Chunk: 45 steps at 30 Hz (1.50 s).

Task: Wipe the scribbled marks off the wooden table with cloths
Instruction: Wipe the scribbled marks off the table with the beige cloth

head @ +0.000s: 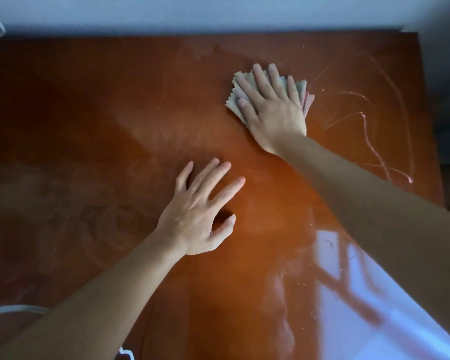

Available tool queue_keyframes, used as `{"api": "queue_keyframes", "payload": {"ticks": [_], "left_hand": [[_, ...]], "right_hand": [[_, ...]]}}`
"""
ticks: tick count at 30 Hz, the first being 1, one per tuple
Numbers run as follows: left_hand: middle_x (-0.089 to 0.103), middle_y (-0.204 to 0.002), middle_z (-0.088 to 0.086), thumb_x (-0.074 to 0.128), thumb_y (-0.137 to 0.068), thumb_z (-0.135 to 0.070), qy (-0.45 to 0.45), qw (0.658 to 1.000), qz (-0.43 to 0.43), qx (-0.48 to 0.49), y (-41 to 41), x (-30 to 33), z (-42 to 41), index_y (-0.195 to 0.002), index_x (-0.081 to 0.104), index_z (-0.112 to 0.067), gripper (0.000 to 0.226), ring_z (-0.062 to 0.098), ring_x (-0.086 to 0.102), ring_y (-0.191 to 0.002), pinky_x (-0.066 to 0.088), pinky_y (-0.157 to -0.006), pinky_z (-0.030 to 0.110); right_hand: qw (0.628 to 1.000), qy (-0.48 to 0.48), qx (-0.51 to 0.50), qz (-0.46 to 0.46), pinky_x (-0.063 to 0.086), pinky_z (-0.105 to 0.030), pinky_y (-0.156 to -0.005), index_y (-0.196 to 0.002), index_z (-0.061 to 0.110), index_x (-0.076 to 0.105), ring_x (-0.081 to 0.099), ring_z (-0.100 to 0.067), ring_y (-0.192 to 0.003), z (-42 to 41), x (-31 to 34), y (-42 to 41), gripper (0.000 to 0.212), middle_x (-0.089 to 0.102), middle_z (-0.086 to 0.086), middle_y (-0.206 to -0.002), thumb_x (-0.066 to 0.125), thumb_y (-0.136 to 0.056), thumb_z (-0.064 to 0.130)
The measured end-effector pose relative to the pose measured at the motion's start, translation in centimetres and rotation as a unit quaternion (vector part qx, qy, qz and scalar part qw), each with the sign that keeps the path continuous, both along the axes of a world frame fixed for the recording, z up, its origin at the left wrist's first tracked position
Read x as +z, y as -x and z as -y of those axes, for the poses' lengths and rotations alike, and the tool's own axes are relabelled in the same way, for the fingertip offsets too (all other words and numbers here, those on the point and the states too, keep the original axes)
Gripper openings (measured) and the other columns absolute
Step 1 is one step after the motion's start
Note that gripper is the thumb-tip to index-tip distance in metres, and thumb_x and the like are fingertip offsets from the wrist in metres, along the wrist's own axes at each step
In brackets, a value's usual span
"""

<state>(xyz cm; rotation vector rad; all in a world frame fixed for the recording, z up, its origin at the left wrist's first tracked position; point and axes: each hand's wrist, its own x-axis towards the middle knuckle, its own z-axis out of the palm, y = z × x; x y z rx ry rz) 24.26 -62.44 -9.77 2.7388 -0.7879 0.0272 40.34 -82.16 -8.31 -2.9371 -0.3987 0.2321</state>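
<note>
While the right hand (273, 107) pressed flat on the folded cloth (238, 96) near the worktop's (89, 113) far-right corner, the left hand (202, 211) rested open and empty.
Soft and light, the cloth likely slid best under a spread palm; pink scribbles (374, 141) remained beside it.

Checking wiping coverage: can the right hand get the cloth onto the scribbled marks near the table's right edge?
Probably yes. The right hand presses the cloth flat just left of the scribbled marks, and only bare table lies between them.
</note>
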Motion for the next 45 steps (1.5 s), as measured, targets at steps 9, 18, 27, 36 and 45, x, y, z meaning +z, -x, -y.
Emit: {"api": "queue_keyframes", "payload": {"ticks": [9, 18, 27, 36, 45], "left_hand": [[0.045, -0.155, 0.016, 0.039, -0.099, -0.048, 0.088, 0.934, -0.002, 0.346, -0.6, 0.8, 0.6, -0.147, 0.048, -0.011, 0.061, 0.032, 0.033, -0.150, 0.016, -0.122, 0.057], [0.047, -0.156, 0.011, 0.039, -0.098, -0.051, 0.075, 0.939, -0.017, 0.336, -0.8, 0.7, 0.7, -0.144, 0.053, -0.012, 0.063, 0.031, 0.032, -0.151, 0.013, -0.124, 0.053], [0.048, -0.155, 0.012, 0.045, -0.094, -0.050, 0.072, 0.942, -0.009, 0.326, -0.9, 0.5, 0.7, -0.135, 0.059, -0.014, 0.056, 0.034, 0.031, -0.151, 0.014, -0.122, 0.057], [0.037, -0.162, 0.010, 0.041, -0.093, -0.051, -0.030, 0.953, -0.008, 0.303, -2.4, 0.1, 1.5, -0.153, 0.041, -0.026, 0.065, 0.033, 0.030, -0.149, 0.019, -0.116, 0.060], [0.029, -0.166, 0.009, 0.036, -0.097, -0.050, -0.043, 0.969, -0.015, 0.245, -9.2, 0.3, 2.7, -0.155, 0.038, -0.027, 0.063, 0.034, 0.022, -0.154, 0.013, -0.116, 0.067]], "right_hand": [[0.991, -0.007, 0.135, -0.020, 0.004, -0.057, -0.126, -0.161, 0.031, 0.028, 0.004, -0.029, -0.158, -1.7, 0.3, 14.8, 0.056, 0.017, -0.003, -0.170, 0.024, -0.108, 0.048], [0.996, 0.046, 0.068, -0.028, -0.008, -0.048, -0.126, -0.162, 0.040, 0.005, -0.010, -0.021, -0.158, -2.7, 0.4, 1.8, 0.059, -0.001, 0.005, -0.172, 0.005, -0.105, 0.054], [0.990, -0.003, 0.136, -0.028, -0.004, -0.050, -0.127, -0.161, 0.033, 0.026, 0.006, -0.026, -0.158, -3.4, 0.2, 12.8, 0.058, 0.016, -0.001, -0.170, 0.019, -0.106, 0.048], [0.999, 0.039, 0.026, -0.022, -0.008, -0.047, -0.127, -0.161, 0.046, 0.006, -0.008, -0.020, -0.158, 3.4, 0.0, 1.3, 0.059, 0.000, 0.006, -0.172, 0.007, -0.103, 0.059], [1.000, 0.007, -0.024, -0.005, -0.004, -0.050, -0.127, -0.162, 0.038, 0.017, -0.002, -0.023, -0.159, 3.9, 0.0, 5.9, 0.057, 0.008, 0.003, -0.172, 0.016, -0.107, 0.055]]}}
